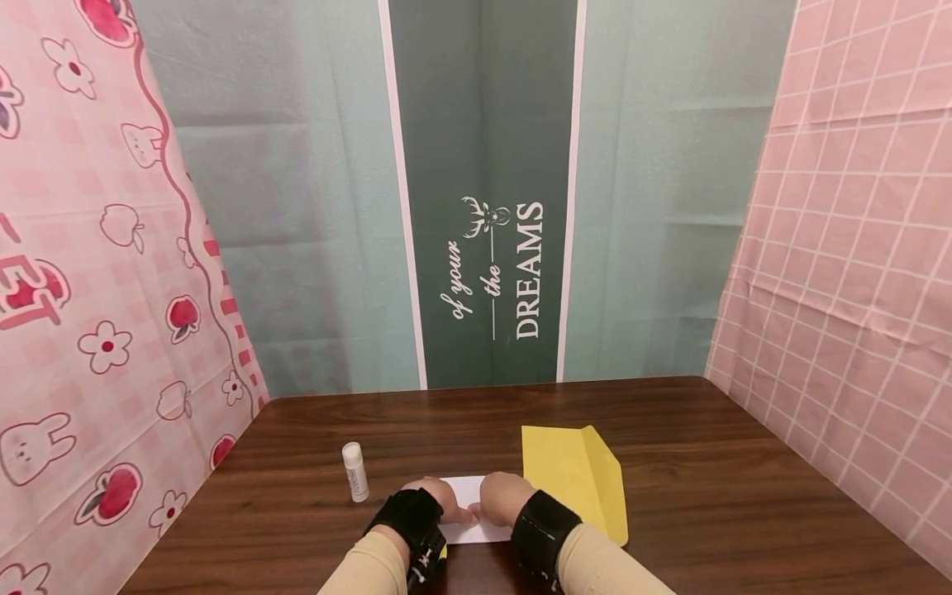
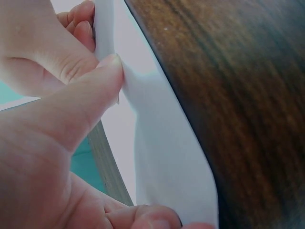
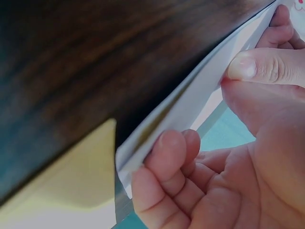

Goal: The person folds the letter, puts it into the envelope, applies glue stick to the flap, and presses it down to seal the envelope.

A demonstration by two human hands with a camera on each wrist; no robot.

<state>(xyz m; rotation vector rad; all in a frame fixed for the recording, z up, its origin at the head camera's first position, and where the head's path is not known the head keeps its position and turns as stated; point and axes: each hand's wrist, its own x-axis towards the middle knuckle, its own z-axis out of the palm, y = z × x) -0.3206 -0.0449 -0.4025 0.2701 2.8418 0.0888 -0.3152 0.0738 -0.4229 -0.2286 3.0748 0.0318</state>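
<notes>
A strip of folded white paper point(image 1: 459, 487) lies crosswise near the table's front, between both hands. My left hand point(image 1: 440, 498) holds its left part; in the left wrist view the thumb point(image 2: 107, 71) presses on the paper point(image 2: 167, 148) while fingertips curl at its lower end. My right hand point(image 1: 502, 498) grips the right part, with curled fingers point(image 3: 169, 155) at the paper's point(image 3: 190, 95) end in the right wrist view. The two thumbs come close together at the middle. In the head view, the wrists and hands cover parts of the sheet.
A yellow folded paper point(image 1: 568, 471) with a raised crease lies just right of my right hand. Left of my hands, a white glue stick point(image 1: 354, 472) with its cap on lies on the brown wooden table point(image 1: 297, 430). Cloth hangings point(image 1: 654, 207) surround the table's back and sides.
</notes>
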